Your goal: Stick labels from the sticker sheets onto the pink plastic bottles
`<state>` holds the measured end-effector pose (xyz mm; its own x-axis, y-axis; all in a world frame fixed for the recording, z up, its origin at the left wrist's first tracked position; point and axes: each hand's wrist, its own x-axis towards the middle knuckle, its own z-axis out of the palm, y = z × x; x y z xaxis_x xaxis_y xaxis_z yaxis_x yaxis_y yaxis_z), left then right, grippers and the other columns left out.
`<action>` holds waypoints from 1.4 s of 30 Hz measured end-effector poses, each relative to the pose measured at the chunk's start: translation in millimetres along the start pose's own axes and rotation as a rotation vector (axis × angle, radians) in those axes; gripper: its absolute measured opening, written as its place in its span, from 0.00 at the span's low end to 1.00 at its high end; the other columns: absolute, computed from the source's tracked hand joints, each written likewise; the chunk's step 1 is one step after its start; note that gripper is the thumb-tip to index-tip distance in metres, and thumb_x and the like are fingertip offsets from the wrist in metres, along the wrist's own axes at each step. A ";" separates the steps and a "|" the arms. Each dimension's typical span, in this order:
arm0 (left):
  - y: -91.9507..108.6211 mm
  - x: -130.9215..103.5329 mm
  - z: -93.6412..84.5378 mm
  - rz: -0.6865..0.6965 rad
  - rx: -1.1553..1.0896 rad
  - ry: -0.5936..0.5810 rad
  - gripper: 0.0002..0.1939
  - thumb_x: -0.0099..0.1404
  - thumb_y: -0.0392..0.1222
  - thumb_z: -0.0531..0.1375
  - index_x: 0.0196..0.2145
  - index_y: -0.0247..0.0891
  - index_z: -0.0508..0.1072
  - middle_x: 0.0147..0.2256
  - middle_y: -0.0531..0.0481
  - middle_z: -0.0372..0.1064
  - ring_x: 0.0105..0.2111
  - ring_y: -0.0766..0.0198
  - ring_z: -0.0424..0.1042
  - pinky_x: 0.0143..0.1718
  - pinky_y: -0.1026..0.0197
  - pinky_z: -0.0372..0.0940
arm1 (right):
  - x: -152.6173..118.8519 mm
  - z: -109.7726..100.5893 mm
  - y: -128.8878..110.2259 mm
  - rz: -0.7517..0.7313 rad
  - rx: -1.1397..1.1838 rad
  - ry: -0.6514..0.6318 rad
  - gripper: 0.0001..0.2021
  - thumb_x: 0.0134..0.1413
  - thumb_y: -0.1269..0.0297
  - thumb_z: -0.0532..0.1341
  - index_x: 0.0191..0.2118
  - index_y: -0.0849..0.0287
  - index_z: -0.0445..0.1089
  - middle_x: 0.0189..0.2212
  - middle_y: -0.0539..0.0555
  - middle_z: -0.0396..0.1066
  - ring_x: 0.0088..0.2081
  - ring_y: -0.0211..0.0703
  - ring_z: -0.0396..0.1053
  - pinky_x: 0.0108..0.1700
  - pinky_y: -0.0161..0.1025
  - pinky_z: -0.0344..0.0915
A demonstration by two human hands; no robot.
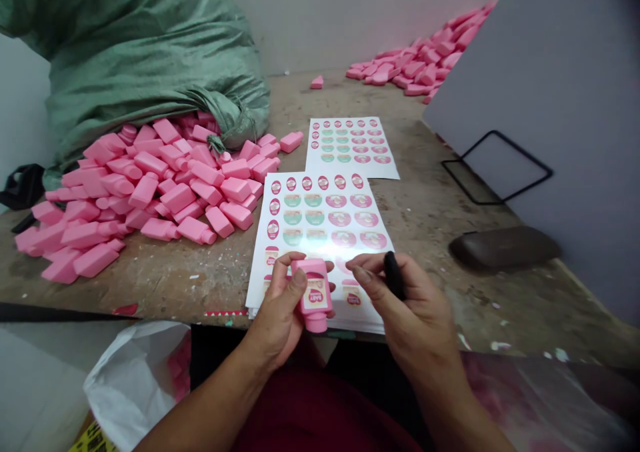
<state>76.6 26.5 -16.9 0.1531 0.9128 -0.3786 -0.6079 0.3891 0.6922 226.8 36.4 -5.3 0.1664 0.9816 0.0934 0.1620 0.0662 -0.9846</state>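
A small pink bottle (315,305) with a label on its face is held in my left hand (281,305), thumb on its front, its neck towards me. My right hand (413,312) is just right of the bottle, not touching it, with a black pen-like tool (395,276) gripped in its curled fingers. Its thumb and index finger nearly meet; nothing clear shows between them. Beneath both hands lies a stack of sticker sheets (257,265) with pink and green labels. Another sticker sheet (387,165) lies behind the stack.
Many pink bottles (175,197) spill from a green sack (150,52) at the left. More bottles (425,62) are heaped at the back right. A brown case (505,249) and black wire frame (500,169) are at the right. A white bag (127,379) hangs below the table edge.
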 end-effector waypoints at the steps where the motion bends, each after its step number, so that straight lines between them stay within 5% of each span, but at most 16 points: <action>1: 0.5 -0.3 -0.4 0.012 0.001 0.001 0.23 0.63 0.53 0.66 0.48 0.45 0.60 0.46 0.47 0.74 0.38 0.62 0.75 0.34 0.62 0.70 | 1.0 -0.2 0.3 0.019 -0.005 -0.015 0.08 0.55 0.57 0.66 0.32 0.54 0.71 0.29 0.48 0.72 0.29 0.38 0.67 0.31 0.35 0.64; 6: 0.7 -0.1 0.4 0.084 -0.007 -0.041 0.24 0.63 0.54 0.65 0.49 0.46 0.60 0.46 0.47 0.74 0.43 0.60 0.76 0.45 0.56 0.69 | 2.3 7.1 1.6 0.107 0.069 -0.173 0.11 0.47 0.55 0.69 0.33 0.55 0.73 0.30 0.49 0.74 0.30 0.40 0.69 0.33 0.36 0.67; 17: -6.4 1.6 -3.0 0.129 0.151 -0.057 0.21 0.65 0.52 0.64 0.50 0.47 0.61 0.51 0.48 0.72 0.51 0.59 0.72 0.55 0.56 0.61 | 2.7 13.4 4.1 0.141 0.070 -0.219 0.10 0.48 0.55 0.68 0.28 0.56 0.71 0.25 0.48 0.69 0.29 0.40 0.66 0.34 0.37 0.65; 24: -5.0 4.2 3.5 0.057 -0.011 -0.043 0.25 0.59 0.53 0.68 0.47 0.45 0.61 0.46 0.48 0.75 0.47 0.57 0.75 0.51 0.54 0.66 | -5.2 13.6 3.1 -0.080 -0.093 -0.131 0.07 0.55 0.61 0.64 0.28 0.54 0.70 0.25 0.49 0.68 0.28 0.41 0.65 0.34 0.38 0.64; 32: -1.6 5.6 -0.2 -0.016 -0.100 -0.052 0.23 0.60 0.51 0.69 0.46 0.44 0.62 0.44 0.49 0.76 0.43 0.62 0.76 0.44 0.61 0.68 | -8.0 16.0 8.4 0.146 0.175 -0.182 0.11 0.51 0.56 0.67 0.28 0.56 0.69 0.25 0.48 0.65 0.29 0.39 0.63 0.32 0.35 0.64; 37: 3.2 1.1 -7.6 -0.059 -0.019 -0.073 0.23 0.60 0.51 0.69 0.46 0.43 0.64 0.43 0.47 0.75 0.35 0.65 0.75 0.33 0.66 0.68 | 5.7 3.8 -5.3 0.231 0.387 -0.084 0.18 0.43 0.50 0.72 0.26 0.54 0.64 0.25 0.47 0.62 0.27 0.38 0.62 0.30 0.36 0.65; 42: 2.9 -1.5 -3.1 -0.008 -0.048 -0.050 0.20 0.63 0.51 0.66 0.47 0.44 0.65 0.46 0.47 0.75 0.42 0.62 0.75 0.43 0.61 0.68 | 6.3 -5.7 -13.4 0.145 0.266 -0.275 0.12 0.51 0.56 0.69 0.27 0.54 0.67 0.31 0.50 0.68 0.30 0.38 0.64 0.31 0.35 0.64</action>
<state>72.2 25.9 -16.2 0.1964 0.9151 -0.3521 -0.6432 0.3913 0.6581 231.2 40.7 9.3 -0.1034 0.9930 -0.0568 -0.1072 -0.0679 -0.9919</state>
